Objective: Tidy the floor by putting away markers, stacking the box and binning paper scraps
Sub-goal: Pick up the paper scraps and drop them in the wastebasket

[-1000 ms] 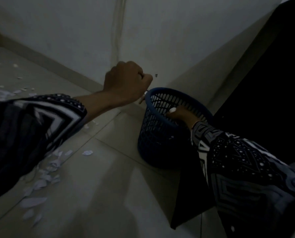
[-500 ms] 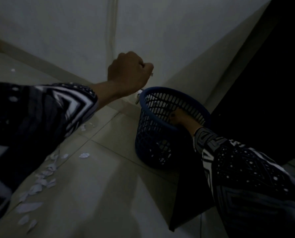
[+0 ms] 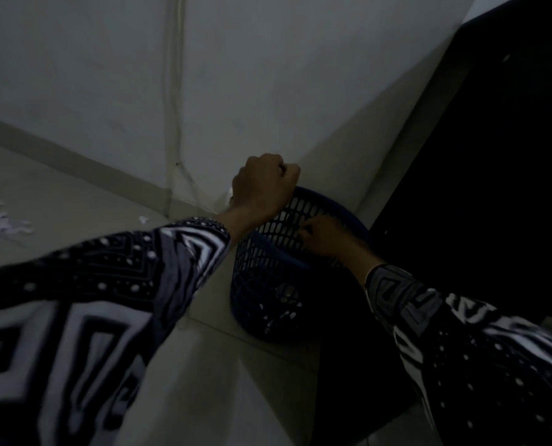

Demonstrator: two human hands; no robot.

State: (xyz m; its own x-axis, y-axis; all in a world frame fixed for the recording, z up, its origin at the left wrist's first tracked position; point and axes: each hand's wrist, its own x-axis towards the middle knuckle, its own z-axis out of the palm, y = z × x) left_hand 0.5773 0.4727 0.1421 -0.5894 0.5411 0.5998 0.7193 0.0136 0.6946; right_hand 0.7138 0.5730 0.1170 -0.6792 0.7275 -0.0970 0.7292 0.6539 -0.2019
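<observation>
A dark blue mesh waste basket (image 3: 268,304) stands on the tiled floor in the corner. My left hand (image 3: 263,185) is a tight fist just above the basket's far left rim; a bit of white paper (image 3: 229,197) shows under it. My right hand (image 3: 321,235) reaches over the near right rim, its fingers curled down onto the basket's inside wall. White paper scraps (image 3: 4,222) lie scattered on the floor at far left, and one single scrap (image 3: 143,219) sits nearer the wall. The light is very dim, and no markers or box are in view.
Pale walls meet in a corner behind the basket, with a thin cable (image 3: 171,123) running down it. A tall black piece of furniture (image 3: 493,188) fills the right side, close against the basket. Bare floor tiles (image 3: 223,381) lie in front.
My left fist has moved right and now sits over the basket's rim. My right hand has stayed at the basket, and the view has swung left and closer.
</observation>
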